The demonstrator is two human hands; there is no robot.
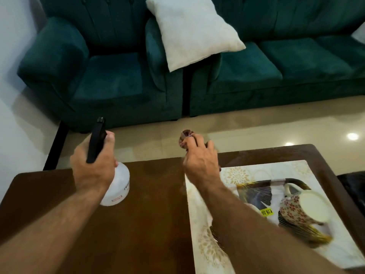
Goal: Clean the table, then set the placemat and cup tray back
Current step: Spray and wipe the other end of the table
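My left hand (92, 167) grips the black trigger head of a white spray bottle (118, 186) above the left part of the brown wooden table (150, 214). My right hand (199, 159) holds a small bunched patterned cloth (185, 138) over the table's far edge. On the right half of the table lies a cream floral placemat (205, 244). A patterned tray (254, 192) sits on it, and a floral cup (302, 208) lies tipped on its side on the tray. My right forearm covers part of the mat and tray.
A dark green armchair (102, 76) and sofa (276, 62) stand beyond the table, with a white cushion (193, 30) between them. Shiny tiled floor (256, 127) separates them from the table. A dark object (353, 186) sits at the right edge.
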